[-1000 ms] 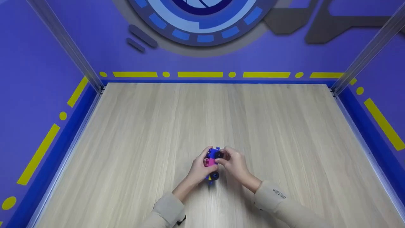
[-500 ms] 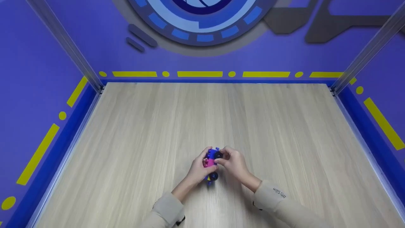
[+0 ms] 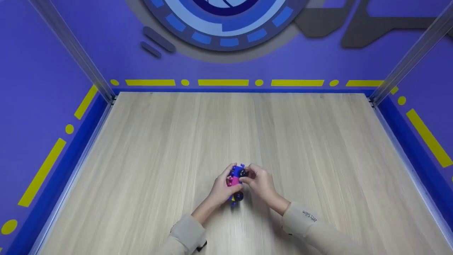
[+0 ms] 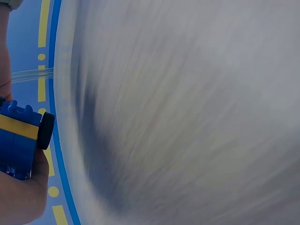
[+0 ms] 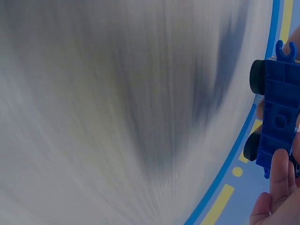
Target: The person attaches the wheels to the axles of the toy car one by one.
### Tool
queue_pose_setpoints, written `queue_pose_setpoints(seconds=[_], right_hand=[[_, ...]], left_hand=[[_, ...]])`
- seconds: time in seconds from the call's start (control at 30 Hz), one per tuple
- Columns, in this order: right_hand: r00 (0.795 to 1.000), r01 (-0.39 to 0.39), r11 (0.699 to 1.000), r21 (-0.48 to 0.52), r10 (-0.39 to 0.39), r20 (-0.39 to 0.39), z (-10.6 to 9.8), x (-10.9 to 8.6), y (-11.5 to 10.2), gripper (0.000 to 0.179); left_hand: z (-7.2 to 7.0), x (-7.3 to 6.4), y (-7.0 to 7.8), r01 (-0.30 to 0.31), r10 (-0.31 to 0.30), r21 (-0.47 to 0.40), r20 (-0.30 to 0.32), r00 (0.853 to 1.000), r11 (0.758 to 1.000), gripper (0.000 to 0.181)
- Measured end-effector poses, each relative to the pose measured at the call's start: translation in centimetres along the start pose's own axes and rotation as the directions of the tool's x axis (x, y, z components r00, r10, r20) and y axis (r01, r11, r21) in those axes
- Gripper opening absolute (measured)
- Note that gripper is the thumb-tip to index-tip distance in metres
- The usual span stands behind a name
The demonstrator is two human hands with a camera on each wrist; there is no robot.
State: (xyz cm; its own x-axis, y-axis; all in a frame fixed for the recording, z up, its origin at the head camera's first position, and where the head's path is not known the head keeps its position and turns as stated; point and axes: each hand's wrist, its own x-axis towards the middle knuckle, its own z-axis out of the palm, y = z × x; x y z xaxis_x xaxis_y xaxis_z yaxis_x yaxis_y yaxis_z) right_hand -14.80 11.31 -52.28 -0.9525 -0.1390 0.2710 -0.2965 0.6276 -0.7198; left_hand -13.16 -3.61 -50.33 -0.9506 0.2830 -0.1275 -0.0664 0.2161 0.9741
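A small toy car (image 3: 235, 181), blue and pink with a bit of yellow, is held over the lower middle of the table. My left hand (image 3: 219, 191) grips its body from the left, with the thumb across the near part. At the far end, my right hand (image 3: 262, 182) pinches around a black wheel (image 3: 243, 173). Another black wheel (image 3: 238, 196) shows at the near end. The right wrist view shows the car's blue underside (image 5: 281, 103) with a hook (image 5: 286, 54) at one end. In the left wrist view a yellow strip (image 4: 18, 125) crosses the blue body.
The wood-grain table (image 3: 177, 141) spreads around both hands. Purple-blue panels (image 3: 226, 69) with yellow markings stand along its back and sides. Metal posts (image 3: 78, 53) rise at the back corners.
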Motion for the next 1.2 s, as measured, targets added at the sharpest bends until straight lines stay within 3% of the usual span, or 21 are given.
queue_pose_setpoints(seconds=[0.4,0.73,1.2], right_hand=[[1.0,0.005,1.0,0.001,-0.005,-0.022,0.07,0.18,-0.15,0.017],[0.996,-0.078,0.996,0.032,0.076,0.054,-0.28,0.3,-0.02,0.019],[0.997,-0.059,0.998,0.001,0.059,0.045,-0.12,0.04,0.33,0.021]], left_hand=[[-0.04,-0.02,0.13,0.013,-0.014,-0.015,-0.011,1.0,1.0,0.067],[-0.06,0.03,-0.02,-0.036,0.036,0.003,0.014,0.999,0.999,0.065],[0.09,0.1,-0.15,-0.013,0.013,0.002,0.008,1.0,1.0,0.068]])
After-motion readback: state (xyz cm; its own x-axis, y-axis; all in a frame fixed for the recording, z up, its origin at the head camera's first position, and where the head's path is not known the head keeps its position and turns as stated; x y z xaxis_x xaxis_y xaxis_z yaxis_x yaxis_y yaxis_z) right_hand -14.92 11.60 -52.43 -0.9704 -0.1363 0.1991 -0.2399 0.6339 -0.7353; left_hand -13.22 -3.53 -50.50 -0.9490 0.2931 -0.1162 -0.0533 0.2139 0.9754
